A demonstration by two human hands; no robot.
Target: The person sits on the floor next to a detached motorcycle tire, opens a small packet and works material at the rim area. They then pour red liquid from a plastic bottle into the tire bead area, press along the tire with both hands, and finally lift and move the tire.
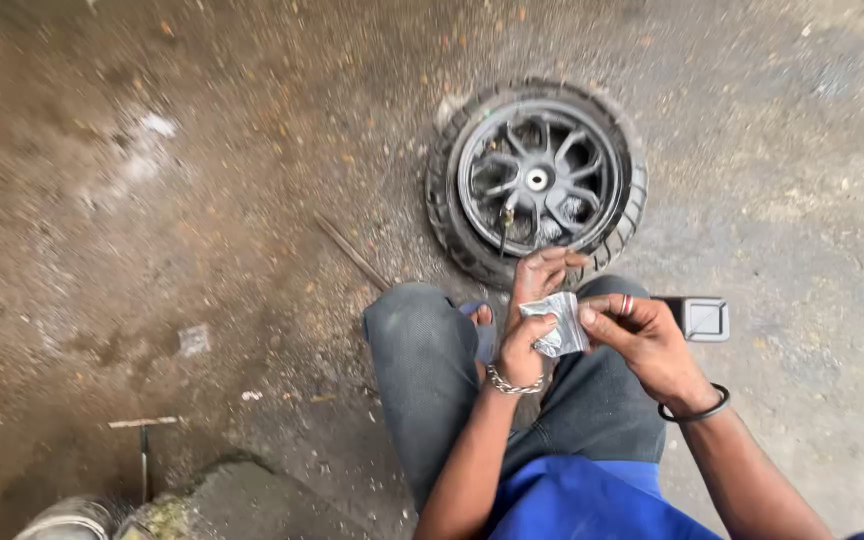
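Low in the frame, right of centre, my left hand and my right hand both pinch a small crinkled silver foil sachet, held above my grey-trousered knees. Left fingers close on its left edge from above and below; right thumb and forefinger grip its right edge. Both grips are narrow.

Risk, in my judgement: the foil is thin and creased, so an uneven pull could tear it crookedly and drop whatever is inside onto the gritty floor. A fingertip grip on slick foil may also slip.

A chain bracelet rings my left wrist; a smooth black band rings my right. Just right of my right hand lies a grey rounded-square plastic case.

Above centre, a black spoked scooter wheel with treaded rubber tyre lies flat on the ground. A thin rusty metal rod rests to its lower left. The rough, damp concrete floor is stained and littered with small debris.
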